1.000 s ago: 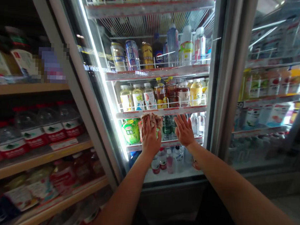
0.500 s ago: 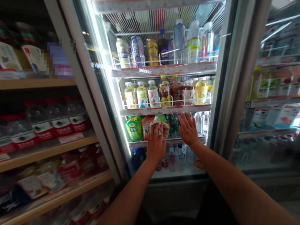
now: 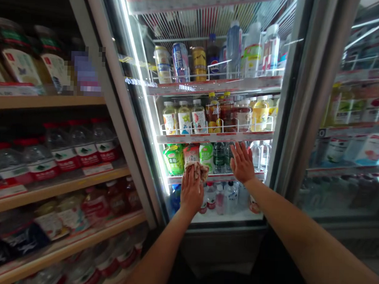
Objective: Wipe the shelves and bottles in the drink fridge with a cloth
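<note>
A crumpled, patterned cloth [image 3: 198,172] is under the fingers of my left hand [image 3: 191,191], pressed against the glass door of a lit drinks fridge. Behind the cloth stand a red-labelled bottle [image 3: 190,152] and a green-labelled bottle [image 3: 174,160], both inside the fridge. My right hand [image 3: 242,165] lies flat with fingers spread on the same glass, to the right of the cloth, and holds nothing. Dark green bottles [image 3: 219,156] show through the glass between my two hands.
Inside the fridge, wire shelves carry cans [image 3: 180,63] and bottled drinks [image 3: 260,113]. A metal door frame [image 3: 305,108] runs along the right, with another glass-fronted fridge beyond. On the left, wooden-edged shelves [image 3: 63,187] hold red-capped bottles [image 3: 80,140] and other drinks.
My left hand has moved the cloth down and slightly left across the glass, uncovering the bottles behind it. My right hand stays flat on the door. The view has shifted slightly.
</note>
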### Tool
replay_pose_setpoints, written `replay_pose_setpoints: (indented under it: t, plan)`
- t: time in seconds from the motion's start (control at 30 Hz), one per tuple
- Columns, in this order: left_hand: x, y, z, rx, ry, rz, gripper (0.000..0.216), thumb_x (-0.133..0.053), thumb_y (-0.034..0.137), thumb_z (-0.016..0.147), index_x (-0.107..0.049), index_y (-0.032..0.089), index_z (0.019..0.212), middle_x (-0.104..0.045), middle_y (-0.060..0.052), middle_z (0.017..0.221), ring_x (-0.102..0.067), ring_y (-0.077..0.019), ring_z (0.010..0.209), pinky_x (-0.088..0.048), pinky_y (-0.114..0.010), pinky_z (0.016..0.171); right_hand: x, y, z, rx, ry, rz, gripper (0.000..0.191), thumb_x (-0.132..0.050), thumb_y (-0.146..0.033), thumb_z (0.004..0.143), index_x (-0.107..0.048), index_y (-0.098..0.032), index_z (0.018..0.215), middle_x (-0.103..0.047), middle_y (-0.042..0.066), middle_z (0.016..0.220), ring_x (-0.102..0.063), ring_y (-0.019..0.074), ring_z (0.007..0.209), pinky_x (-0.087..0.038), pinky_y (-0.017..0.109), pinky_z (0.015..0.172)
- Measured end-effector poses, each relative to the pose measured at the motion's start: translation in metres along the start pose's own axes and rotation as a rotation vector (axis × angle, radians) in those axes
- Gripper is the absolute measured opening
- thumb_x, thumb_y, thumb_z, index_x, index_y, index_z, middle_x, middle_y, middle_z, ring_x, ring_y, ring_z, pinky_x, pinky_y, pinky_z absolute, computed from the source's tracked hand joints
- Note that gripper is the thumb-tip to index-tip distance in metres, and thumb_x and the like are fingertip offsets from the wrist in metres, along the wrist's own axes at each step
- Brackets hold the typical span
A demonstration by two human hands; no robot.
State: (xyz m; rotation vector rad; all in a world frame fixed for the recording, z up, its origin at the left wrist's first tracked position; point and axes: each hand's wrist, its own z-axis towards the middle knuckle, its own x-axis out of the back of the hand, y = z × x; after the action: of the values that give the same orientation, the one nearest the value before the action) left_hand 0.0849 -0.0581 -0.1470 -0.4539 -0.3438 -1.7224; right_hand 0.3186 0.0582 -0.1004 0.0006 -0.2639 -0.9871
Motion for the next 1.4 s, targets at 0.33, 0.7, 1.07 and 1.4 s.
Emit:
replay_pose_setpoints:
  t: [0.33, 0.7, 1.07, 1.4]
  plan:
    - [0.009, -0.026, -0.009, 0.057, 0.029, -0.019, 0.065, -0.045, 0.019, 0.098, -0.026, 0.018, 0.160, -0.022, -0.016, 0.168, -0.021, -0.0336, 0.155, -0.031, -0.054, 0.123, -0.001, 0.000, -0.002, 0.002, -0.004, -0.007, 0.073, -0.045, -0.023, 0.100, -0.010, -0.024, 0.164, -0.034, 0.011, 0.165, -0.023, 0.0271, 0.155, -0.022, 0.055, 0.125]
    - [0.017, -0.062, -0.009, 0.186, 0.085, -0.021, 0.052, -0.047, 0.024, 0.098, -0.047, 0.015, 0.149, -0.016, -0.015, 0.170, -0.023, -0.0354, 0.154, -0.027, -0.054, 0.125, 0.000, -0.003, -0.002, 0.013, 0.030, -0.012, 0.074, -0.045, -0.022, 0.100, -0.009, -0.024, 0.164, -0.039, 0.011, 0.163, -0.018, 0.0250, 0.157, -0.021, 0.053, 0.125]
    - [0.013, -0.081, -0.033, 0.230, 0.091, -0.003, 0.054, -0.051, 0.026, 0.096, -0.046, 0.017, 0.149, -0.014, -0.016, 0.170, -0.017, -0.0379, 0.156, -0.027, -0.060, 0.123, -0.003, -0.002, -0.004, -0.014, -0.002, 0.013, 0.070, -0.044, -0.023, 0.100, -0.016, -0.023, 0.164, -0.037, 0.011, 0.163, -0.019, 0.0256, 0.156, -0.021, 0.054, 0.125]
    - [0.005, -0.060, -0.066, 0.184, -0.042, 0.026, 0.058, -0.048, 0.023, 0.097, -0.038, 0.014, 0.154, -0.018, -0.020, 0.168, -0.019, -0.0373, 0.155, -0.031, -0.058, 0.122, -0.002, -0.002, -0.004, -0.011, 0.002, 0.018, 0.068, -0.044, -0.024, 0.101, -0.018, -0.023, 0.163, -0.038, 0.010, 0.163, -0.018, 0.0241, 0.157, -0.019, 0.054, 0.126]
